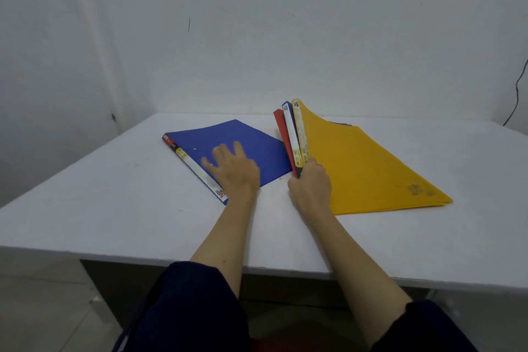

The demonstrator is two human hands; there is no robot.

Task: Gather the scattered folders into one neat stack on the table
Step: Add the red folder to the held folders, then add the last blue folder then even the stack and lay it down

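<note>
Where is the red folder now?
The red folder stands leftmost in the tilted bundle gripped by the right hand, beside the flat blue folder.

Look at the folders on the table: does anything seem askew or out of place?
Yes. One blue folder lies flat by itself under the left hand, angled and apart from the rest. The right hand grips the spines of a bundle topped by a yellow folder, tilted up off the table on that side.

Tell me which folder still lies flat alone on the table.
The blue folder under the left hand. It lies flat by itself, while the yellow folder, a red one and another blue one are bunched together, tilted up in the right hand.
</note>
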